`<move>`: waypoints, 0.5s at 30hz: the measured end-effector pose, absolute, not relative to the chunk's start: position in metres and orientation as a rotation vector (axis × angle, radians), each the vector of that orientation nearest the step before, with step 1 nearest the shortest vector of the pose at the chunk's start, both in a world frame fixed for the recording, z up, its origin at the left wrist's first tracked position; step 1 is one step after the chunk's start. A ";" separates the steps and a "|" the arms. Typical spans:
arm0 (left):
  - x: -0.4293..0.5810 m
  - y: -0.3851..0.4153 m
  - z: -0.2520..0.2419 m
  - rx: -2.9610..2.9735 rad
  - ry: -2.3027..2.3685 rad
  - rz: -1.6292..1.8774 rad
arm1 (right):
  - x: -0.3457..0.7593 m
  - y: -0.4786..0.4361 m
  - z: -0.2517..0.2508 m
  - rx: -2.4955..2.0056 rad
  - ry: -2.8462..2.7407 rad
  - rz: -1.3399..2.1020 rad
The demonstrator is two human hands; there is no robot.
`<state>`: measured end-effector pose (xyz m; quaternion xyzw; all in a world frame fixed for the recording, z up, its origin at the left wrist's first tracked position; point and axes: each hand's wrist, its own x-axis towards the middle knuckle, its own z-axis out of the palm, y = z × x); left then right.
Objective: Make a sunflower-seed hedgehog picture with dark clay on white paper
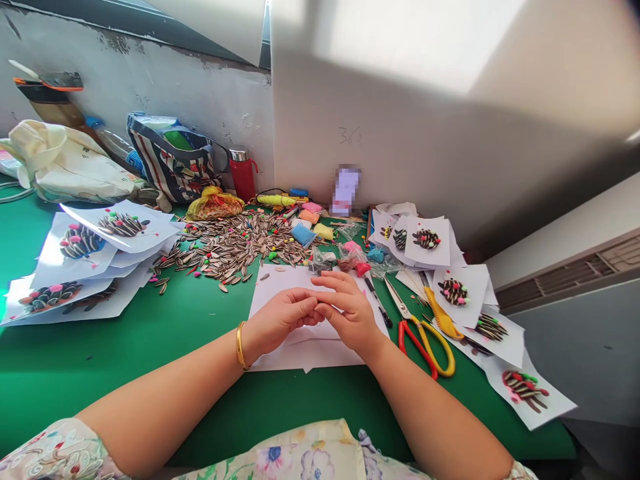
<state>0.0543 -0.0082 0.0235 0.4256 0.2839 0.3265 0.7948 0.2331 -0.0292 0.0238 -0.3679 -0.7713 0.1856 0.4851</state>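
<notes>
The paper (283, 279) lies flat at the centre of the frame on the green table (150, 333), with both hands on it. The left hand (280, 320) and right hand (350, 312) meet fingertip to fingertip, fingers curled in. Anything between them is too small to make out, so I cannot tell whether they grip something. A gold bangle (241, 345) circles the left wrist.

Just right of the paper lie scissors (425, 339) with red and yellow handles. Above the paper, a heap of striped seeds (235, 243) spreads loose over the table. To the right of the heap, small clear packets (350, 253) hold lumps of coloured clay, pink and blue among them; the rest are hard to read.

In the upper left a striped bag (170, 163) stands open against the wall with something green inside. A white bag (65, 167) slumps left of it, its contents hidden. A crumpled yellow bag (215, 205) sits in front of the striped bag, beside a capped red flask (243, 175).

Sheets (90, 243) bearing seed hedgehogs overlap at the left, and more run down the right side. A blurred patch (346, 190) covers something at the wall.
</notes>
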 end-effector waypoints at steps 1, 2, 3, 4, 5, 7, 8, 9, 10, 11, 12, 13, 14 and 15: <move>0.054 -0.008 0.024 0.898 0.598 0.703 | 0.234 -0.029 0.024 -0.908 -1.875 0.491; 0.053 -0.008 0.024 0.878 0.585 0.703 | 0.234 -0.029 0.025 -0.924 -1.868 0.543; 0.053 -0.007 0.024 0.856 0.572 0.704 | 0.235 -0.029 0.025 -0.938 -1.857 0.598; 0.052 -0.007 0.024 0.832 0.563 0.705 | 0.236 -0.028 0.025 -0.946 -1.844 0.651; 0.051 -0.007 0.024 0.811 0.556 0.706 | 0.236 -0.028 0.025 -0.949 -1.829 0.697; 0.050 -0.007 0.024 0.797 0.543 0.703 | 0.238 -0.026 0.024 -0.933 -1.805 0.771; 0.050 -0.007 0.024 0.805 0.536 0.701 | 0.239 -0.026 0.024 -0.919 -1.794 0.804; 0.050 -0.007 0.023 0.824 0.531 0.696 | 0.239 -0.025 0.023 -0.909 -1.778 0.836; 0.050 -0.006 0.021 0.853 0.529 0.689 | 0.239 -0.025 0.022 -0.906 -1.761 0.865; 0.051 -0.006 0.020 0.886 0.535 0.683 | 0.239 -0.025 0.022 -0.909 -1.743 0.884; 0.051 -0.006 0.019 0.916 0.549 0.682 | 0.239 -0.025 0.021 -0.916 -1.729 0.890; 0.052 -0.006 0.018 0.938 0.566 0.684 | 0.238 -0.025 0.021 -0.925 -1.719 0.882; 0.052 -0.006 0.017 0.952 0.582 0.687 | 0.238 -0.025 0.021 -0.936 -1.711 0.858; 0.053 -0.007 0.017 0.956 0.592 0.694 | 0.237 -0.025 0.022 -0.947 -1.708 0.826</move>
